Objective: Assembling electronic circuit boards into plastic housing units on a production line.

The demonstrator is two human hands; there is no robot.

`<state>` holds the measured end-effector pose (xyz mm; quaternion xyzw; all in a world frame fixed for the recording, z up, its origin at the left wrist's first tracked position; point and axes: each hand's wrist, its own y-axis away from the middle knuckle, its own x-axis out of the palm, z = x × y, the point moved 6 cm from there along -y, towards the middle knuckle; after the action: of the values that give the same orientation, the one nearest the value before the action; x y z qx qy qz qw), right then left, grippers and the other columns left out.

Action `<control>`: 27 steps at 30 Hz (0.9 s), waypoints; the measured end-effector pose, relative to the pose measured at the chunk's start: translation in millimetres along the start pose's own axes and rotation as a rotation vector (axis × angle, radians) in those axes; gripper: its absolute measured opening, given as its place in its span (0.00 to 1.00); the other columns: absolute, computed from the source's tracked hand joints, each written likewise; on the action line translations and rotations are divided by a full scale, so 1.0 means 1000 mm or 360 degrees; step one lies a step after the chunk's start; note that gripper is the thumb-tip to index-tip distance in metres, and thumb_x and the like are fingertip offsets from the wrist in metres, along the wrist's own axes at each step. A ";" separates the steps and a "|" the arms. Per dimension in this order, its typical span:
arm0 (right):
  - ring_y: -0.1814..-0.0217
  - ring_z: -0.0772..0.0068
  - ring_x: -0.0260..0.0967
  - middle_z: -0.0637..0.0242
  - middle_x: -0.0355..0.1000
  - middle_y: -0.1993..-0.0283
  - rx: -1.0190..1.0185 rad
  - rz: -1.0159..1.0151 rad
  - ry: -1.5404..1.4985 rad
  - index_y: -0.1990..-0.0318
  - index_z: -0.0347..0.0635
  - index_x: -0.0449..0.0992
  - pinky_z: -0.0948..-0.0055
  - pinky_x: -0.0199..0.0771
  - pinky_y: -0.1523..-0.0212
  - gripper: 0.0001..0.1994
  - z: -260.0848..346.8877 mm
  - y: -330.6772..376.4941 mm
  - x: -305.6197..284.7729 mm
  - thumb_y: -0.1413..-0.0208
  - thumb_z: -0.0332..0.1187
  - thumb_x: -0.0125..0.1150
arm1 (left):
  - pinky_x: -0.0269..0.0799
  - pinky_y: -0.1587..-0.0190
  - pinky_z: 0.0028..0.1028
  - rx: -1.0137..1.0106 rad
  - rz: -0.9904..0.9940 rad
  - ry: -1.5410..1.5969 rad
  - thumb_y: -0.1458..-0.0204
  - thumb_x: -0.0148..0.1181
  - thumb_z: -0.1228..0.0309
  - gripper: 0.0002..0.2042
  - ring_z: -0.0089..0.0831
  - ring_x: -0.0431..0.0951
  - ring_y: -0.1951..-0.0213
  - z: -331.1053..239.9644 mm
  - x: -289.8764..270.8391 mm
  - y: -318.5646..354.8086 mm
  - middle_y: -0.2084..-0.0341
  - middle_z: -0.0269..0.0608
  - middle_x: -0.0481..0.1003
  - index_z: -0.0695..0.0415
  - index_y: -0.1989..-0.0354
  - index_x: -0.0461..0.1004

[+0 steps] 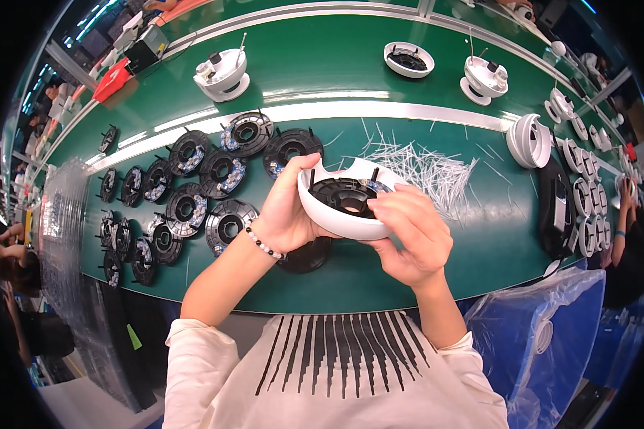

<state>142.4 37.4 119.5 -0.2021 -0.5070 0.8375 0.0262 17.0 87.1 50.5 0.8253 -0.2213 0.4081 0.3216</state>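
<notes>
Above the near edge of the green table, a white bowl-shaped plastic housing point(347, 224) is held up in both hands. Inside it sits a black ring-shaped plate point(338, 195) with upright black posts and a bit of blue circuit board. My left hand point(288, 207) grips the housing's left side, thumb at the rim. My right hand point(416, 232) is closed on the right side, fingers over the rim by the black plate and thumb underneath. Partly hidden below the hands, a dark disc point(306, 256) lies on the table.
Several black ring plates with circuit boards point(186, 207) cover the table's left. Thin white strips point(426, 175) lie heaped beyond my right hand. Nested white shells point(529, 141) and a black case point(553, 207) stand at right. White assemblies point(222, 77) sit on the far strip.
</notes>
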 end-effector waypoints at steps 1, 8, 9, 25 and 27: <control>0.65 0.62 0.69 0.63 0.71 0.68 0.0030 -0.0032 0.0011 0.69 0.38 0.72 0.63 0.66 0.57 0.18 -0.001 0.000 -0.003 0.75 0.24 0.63 | 0.70 0.59 0.35 -0.0002 -0.0001 -0.0047 0.53 0.39 0.50 0.26 0.36 0.73 0.63 0.000 0.001 -0.003 0.63 0.47 0.71 0.62 0.56 0.64; 0.46 0.57 0.57 0.65 0.68 0.55 0.0342 0.0341 0.0316 0.64 0.44 0.73 0.57 0.51 0.45 0.23 -0.034 -0.020 -0.030 0.75 0.37 0.70 | 0.64 0.53 0.38 0.0010 -0.0123 -0.0332 0.53 0.41 0.57 0.24 0.38 0.70 0.57 -0.035 0.007 -0.022 0.58 0.48 0.68 0.61 0.53 0.62; 0.46 0.57 0.57 0.65 0.67 0.54 0.0418 0.0289 0.0327 0.64 0.44 0.73 0.58 0.53 0.46 0.23 -0.048 -0.023 -0.046 0.76 0.37 0.70 | 0.63 0.53 0.38 0.0046 -0.0172 -0.0376 0.53 0.40 0.57 0.24 0.39 0.70 0.57 -0.047 0.008 -0.029 0.57 0.49 0.68 0.62 0.52 0.61; 0.67 0.50 0.67 0.50 0.69 0.72 0.1068 -0.0147 0.1680 0.65 0.34 0.67 0.57 0.65 0.65 0.16 -0.277 0.030 -0.211 0.62 0.33 0.59 | 0.57 0.45 0.40 0.0835 -0.0517 -0.0454 0.51 0.34 0.75 0.19 0.45 0.61 0.49 -0.191 -0.112 -0.223 0.51 0.56 0.59 0.71 0.50 0.53; 0.66 0.49 0.67 0.49 0.69 0.70 0.1168 -0.0096 0.1636 0.65 0.34 0.69 0.57 0.65 0.65 0.14 -0.291 0.035 -0.216 0.58 0.34 0.56 | 0.62 0.51 0.39 0.0822 -0.0569 -0.0552 0.52 0.47 0.73 0.17 0.41 0.64 0.52 -0.210 -0.144 -0.230 0.54 0.53 0.63 0.66 0.53 0.58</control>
<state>452.0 211.5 39.1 -0.5422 -0.1149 0.7516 0.3577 -32.5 410.9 -51.0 0.9620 -0.0143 0.2416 0.1265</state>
